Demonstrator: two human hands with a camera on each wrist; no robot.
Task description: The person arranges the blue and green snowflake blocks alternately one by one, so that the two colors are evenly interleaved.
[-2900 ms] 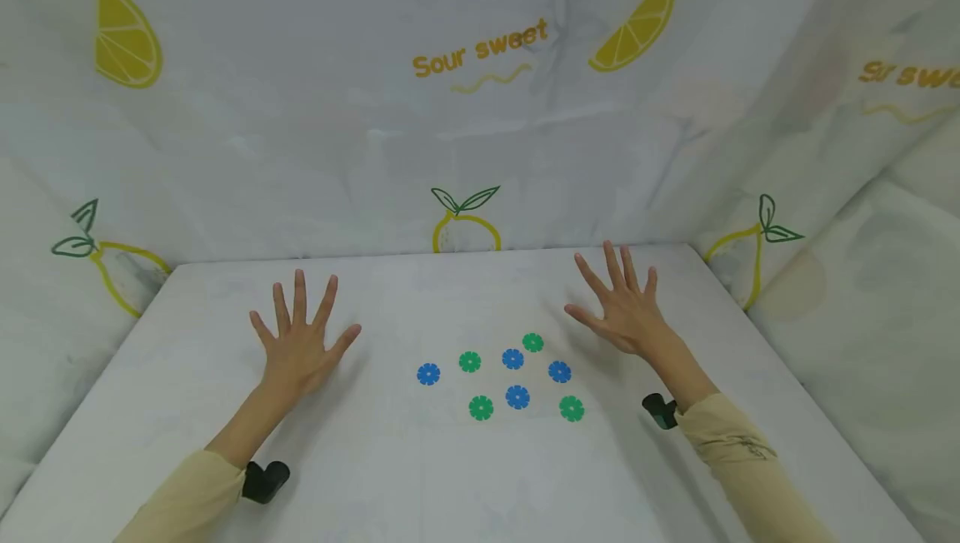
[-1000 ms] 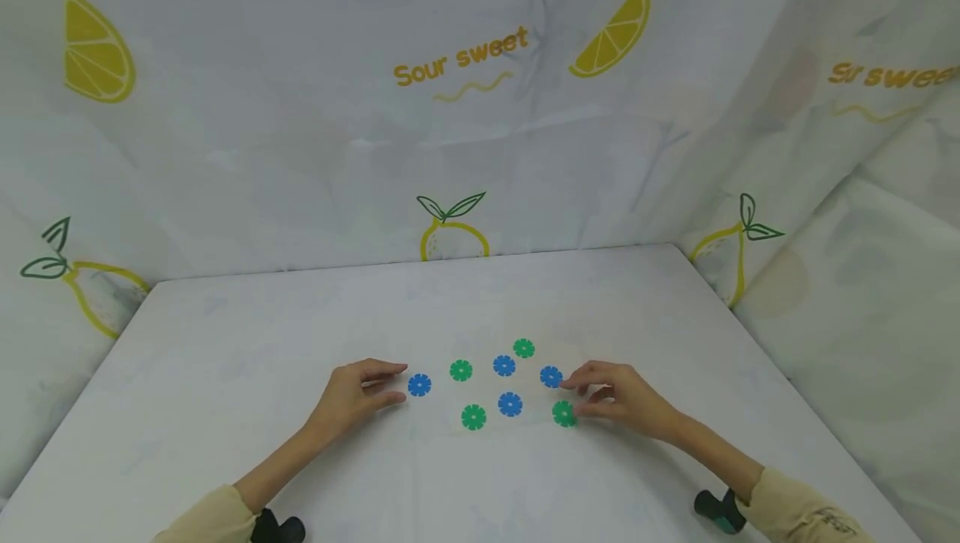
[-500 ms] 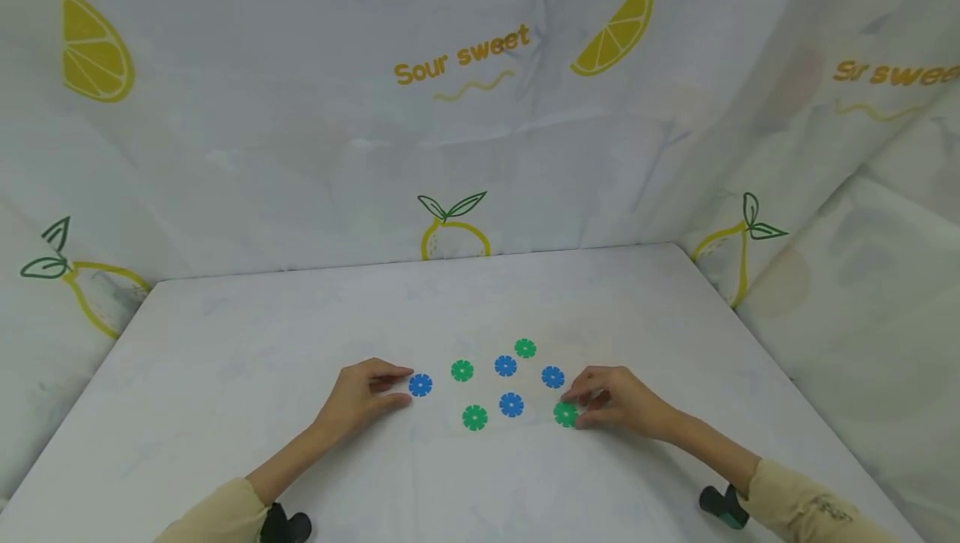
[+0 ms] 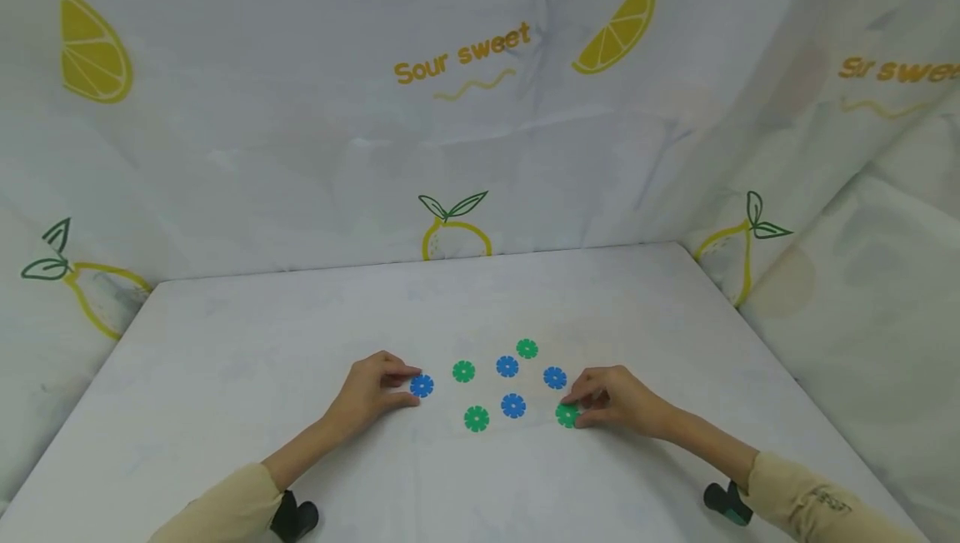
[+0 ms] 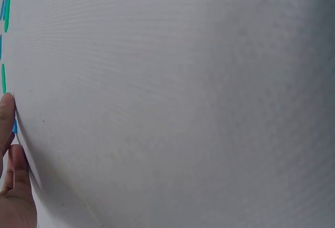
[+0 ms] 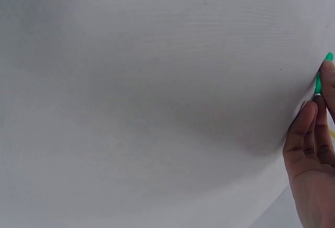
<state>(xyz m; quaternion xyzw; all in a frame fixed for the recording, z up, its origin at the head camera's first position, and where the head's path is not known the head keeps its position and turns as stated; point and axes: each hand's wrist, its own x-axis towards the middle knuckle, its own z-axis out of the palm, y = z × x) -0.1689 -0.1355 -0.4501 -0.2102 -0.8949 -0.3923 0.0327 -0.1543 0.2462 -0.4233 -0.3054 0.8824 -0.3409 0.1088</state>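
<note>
My left hand (image 4: 371, 389) has its thumb and forefinger at opposite edges of a blue snowflake disc (image 4: 422, 386), pinching it at the left end of the group. In the left wrist view, a bit of that blue disc (image 5: 15, 127) shows between the fingers of the hand (image 5: 20, 196). On the right, my right hand (image 4: 618, 400) pinches a green snowflake disc (image 4: 567, 415) by its right side. The right wrist view has the hand (image 6: 309, 170) at its edge, with the green disc (image 6: 317, 84) seen edge-on. Both discs appear flat on the table.
Between the hands lie several more discs, among them a green one (image 4: 463, 371), a blue one (image 4: 513, 406) and a blue one (image 4: 555, 377). They rest on a white table (image 4: 300, 318). A lemon-printed curtain (image 4: 300, 151) stands behind and at the sides.
Both hands were spread above the table and have come down and inward to the outer discs. Lately the left fingers moved right onto the blue disc; the right fingers shifted onto the green one.
</note>
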